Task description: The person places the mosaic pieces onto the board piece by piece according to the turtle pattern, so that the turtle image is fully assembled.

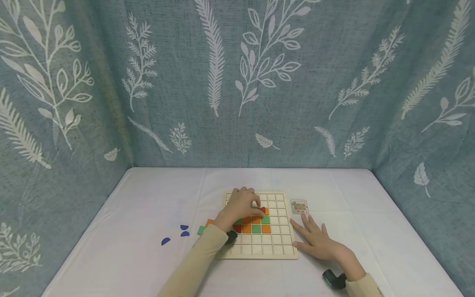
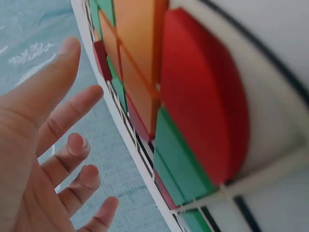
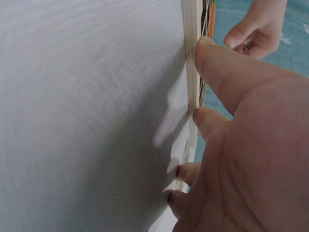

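Observation:
A wooden grid board (image 1: 276,238) lies on the white table. Over its upper middle, my left hand (image 1: 241,204) is bent down with thumb and index finger beside a small red piece (image 1: 262,210). The left wrist view shows a gap between thumb (image 2: 70,53) and fingers, with that red piece (image 2: 101,60) just beyond the fingertips. Around it sit orange squares (image 1: 266,228) and green squares (image 1: 256,228). A red half-circle (image 2: 200,92) shows large in the same view. My right hand (image 1: 317,239) is spread, with fingertips at the board's right edge (image 3: 191,53).
Several blue half-circles (image 1: 165,241) lie left of the board. Loose orange (image 1: 209,222) and green (image 1: 201,229) pieces are partly hidden behind my left wrist. A small patterned card (image 1: 299,206) lies right of the board. Curtains (image 1: 230,136) surround the table.

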`<state>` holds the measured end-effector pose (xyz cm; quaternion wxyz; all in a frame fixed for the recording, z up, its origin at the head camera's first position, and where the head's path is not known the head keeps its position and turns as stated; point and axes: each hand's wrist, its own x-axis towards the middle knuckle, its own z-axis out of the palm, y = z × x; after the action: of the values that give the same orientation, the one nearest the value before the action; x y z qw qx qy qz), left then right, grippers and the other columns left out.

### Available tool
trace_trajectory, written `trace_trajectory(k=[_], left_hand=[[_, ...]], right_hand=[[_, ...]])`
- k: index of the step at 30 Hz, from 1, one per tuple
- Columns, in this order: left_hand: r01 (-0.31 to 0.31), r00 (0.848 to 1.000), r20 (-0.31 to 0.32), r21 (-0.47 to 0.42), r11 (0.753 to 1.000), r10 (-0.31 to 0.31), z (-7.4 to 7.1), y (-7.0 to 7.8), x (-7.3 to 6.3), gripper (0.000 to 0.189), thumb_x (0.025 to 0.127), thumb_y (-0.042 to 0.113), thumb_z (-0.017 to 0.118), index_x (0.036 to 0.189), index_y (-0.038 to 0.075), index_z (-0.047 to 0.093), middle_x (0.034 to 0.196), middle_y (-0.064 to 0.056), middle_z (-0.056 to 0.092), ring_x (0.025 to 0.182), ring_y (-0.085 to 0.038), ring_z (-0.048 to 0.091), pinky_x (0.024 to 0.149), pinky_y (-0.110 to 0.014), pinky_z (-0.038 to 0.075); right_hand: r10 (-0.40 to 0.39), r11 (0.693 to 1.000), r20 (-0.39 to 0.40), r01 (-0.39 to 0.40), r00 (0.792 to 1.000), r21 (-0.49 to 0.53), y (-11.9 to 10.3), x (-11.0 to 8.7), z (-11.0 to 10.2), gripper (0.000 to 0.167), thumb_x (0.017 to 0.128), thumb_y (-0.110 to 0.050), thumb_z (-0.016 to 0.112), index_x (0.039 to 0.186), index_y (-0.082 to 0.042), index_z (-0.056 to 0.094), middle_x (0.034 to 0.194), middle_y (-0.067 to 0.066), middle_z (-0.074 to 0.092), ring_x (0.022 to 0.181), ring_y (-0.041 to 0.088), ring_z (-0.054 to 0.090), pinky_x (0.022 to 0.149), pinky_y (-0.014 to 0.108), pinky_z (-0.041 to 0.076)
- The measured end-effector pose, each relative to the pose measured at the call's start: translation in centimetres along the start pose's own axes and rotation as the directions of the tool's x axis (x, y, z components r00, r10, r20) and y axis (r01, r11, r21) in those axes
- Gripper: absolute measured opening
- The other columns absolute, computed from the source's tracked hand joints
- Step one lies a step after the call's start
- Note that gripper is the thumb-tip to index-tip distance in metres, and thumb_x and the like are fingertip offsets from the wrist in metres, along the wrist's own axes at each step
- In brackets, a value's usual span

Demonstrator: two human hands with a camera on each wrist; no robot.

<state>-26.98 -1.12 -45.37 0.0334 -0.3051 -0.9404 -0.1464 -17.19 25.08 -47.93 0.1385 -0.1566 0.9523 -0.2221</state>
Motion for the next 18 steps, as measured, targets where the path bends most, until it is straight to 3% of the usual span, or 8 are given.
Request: trace_trajectory(k=[6,11,18], left_hand=[[-0.043,0.998,0.046,-0.02,0.999,0.044,-0.59,-0.39,0.17,0.023,0.078,0.035,0.072,0.099,0.025,0.072,0.082,0.005,0.055,0.074,-0.012,0.042,0.075,-0.035,0.035],[-0.09,0.994,0.06,-0.003,0.996,0.091,-0.61,-0.31,0.26,0.023,0.079,0.03,0.071,0.102,0.027,0.071,0.085,0.006,0.056,0.078,-0.011,0.044,0.076,-0.034,0.036],[-0.101,0.991,0.086,-0.022,0.995,0.102,-0.66,-0.08,0.44,0.022,0.081,0.024,0.07,0.103,0.027,0.071,0.087,0.004,0.057,0.077,-0.012,0.042,0.075,-0.033,0.034]], right_hand=[[0.004,1.0,0.0,-0.004,1.0,-0.006,0.03,0.05,-0.07,0.068,0.09,-0.05,0.048,0.147,-0.02,0.026,0.152,0.024,0.005,0.138,0.045,-0.004,0.1,0.069,-0.006],[0.003,1.0,0.004,-0.003,1.0,0.005,0.09,0.04,-0.16,0.068,0.09,-0.05,0.048,0.147,-0.019,0.026,0.152,0.023,0.004,0.139,0.044,-0.004,0.1,0.068,-0.007],[0.005,1.0,0.012,-0.005,1.0,0.004,0.17,0.09,-0.09,0.068,0.09,-0.052,0.047,0.147,-0.02,0.026,0.153,0.023,0.004,0.139,0.044,-0.004,0.1,0.068,-0.006]])
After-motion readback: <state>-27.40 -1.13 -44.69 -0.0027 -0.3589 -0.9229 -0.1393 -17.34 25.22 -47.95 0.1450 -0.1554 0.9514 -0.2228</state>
